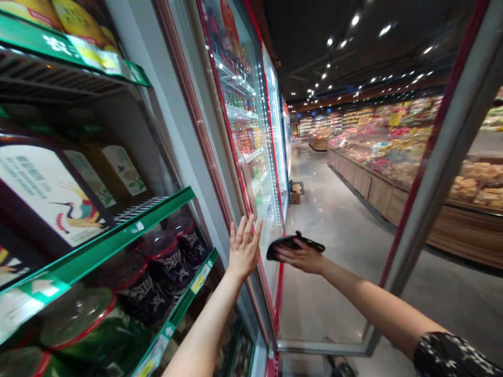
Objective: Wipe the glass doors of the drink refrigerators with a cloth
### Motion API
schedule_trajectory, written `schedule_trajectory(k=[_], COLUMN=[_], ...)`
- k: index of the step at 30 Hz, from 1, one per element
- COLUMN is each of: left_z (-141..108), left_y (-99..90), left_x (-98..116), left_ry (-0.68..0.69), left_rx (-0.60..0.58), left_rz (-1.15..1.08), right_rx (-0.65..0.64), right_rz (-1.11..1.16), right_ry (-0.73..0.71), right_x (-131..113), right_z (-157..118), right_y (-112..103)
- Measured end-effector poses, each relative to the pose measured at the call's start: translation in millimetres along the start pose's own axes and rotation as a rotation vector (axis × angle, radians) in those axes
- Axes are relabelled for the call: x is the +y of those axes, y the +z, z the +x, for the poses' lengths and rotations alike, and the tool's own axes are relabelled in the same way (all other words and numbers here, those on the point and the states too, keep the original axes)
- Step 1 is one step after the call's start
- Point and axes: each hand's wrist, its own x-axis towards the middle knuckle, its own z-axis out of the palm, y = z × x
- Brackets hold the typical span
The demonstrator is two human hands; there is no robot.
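Note:
My left hand (244,250) is raised with its fingers apart, in front of the fridge's door frame; nothing is in it. Whether it touches the frame is unclear. To its right, my right hand (302,256) is wrapped on a flat black object (282,244), slightly blurred. An open glass door (420,209) with a grey and red frame stands beyond my right arm. At the left, dark labelled bottles (63,193) stand on a green-edged shelf (153,217), above a lower row of bottles with red rings (168,256).
Another glass-door fridge (251,131) with lit shelves runs along the left of the aisle. A wood-sided display counter (377,193) stands at the right. A cardboard box (294,193) sits on the grey floor (318,209) by the fridges.

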Motion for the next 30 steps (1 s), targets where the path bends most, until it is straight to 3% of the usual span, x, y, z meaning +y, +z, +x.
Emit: schedule_trajectory(k=[2,5,8,11,13,15,18,21,23,25,28,30], left_z=[-1.2,-2.2,-0.8,2.4,4.1,4.1,0.4,-4.6,-5.8,-4.1,2.5,7.1], left_y=[0.0,2.6,10.1,19.9,25.8,30.6,36.1,40.4,43.2,46.1,50.5,53.0], left_x=[-1.1,-0.2,5.5,13.7,19.5,25.7,37.4,53.5,67.2,83.2,111.1,130.7], left_ry=[0.035,0.044,0.034,0.024,0.007,-0.008,-0.004,0.033,0.054,0.050,0.026,0.021], left_rx=[0.013,0.018,0.019,0.010,0.005,0.006,-0.005,-0.057,-0.096,-0.116,-0.131,-0.145], left_rz=[-0.016,-0.043,-0.061,-0.072,-0.077,-0.079,-0.082,-0.085,-0.087,-0.096,-0.111,-0.114], right_rx=[-0.053,-0.070,0.014,0.144,0.167,0.125,0.000,-0.065,-0.096,-0.129,-0.085,-0.001], right_rz=[0.064,0.003,-0.187,-0.391,-0.430,-0.368,-0.166,-0.052,-0.014,-0.023,-0.171,-0.274], right_ry=[-0.134,-0.103,0.162,0.438,0.508,0.479,0.245,0.036,-0.037,-0.012,0.250,0.428], right_x=[1.0,38.2,92.2,120.9,113.3,87.6,39.9,20.3,33.8,63.2,109.3,122.2], right_z=[-25.1,-25.2,11.0,44.8,46.5,26.8,-29.1,-80.6,-95.9,-94.5,-79.2,-78.2], right_y=[-4.6,-36.6,-75.5,-91.1,-81.6,-60.4,-28.0,-21.8,-35.8,-58.4,-88.4,-94.3])
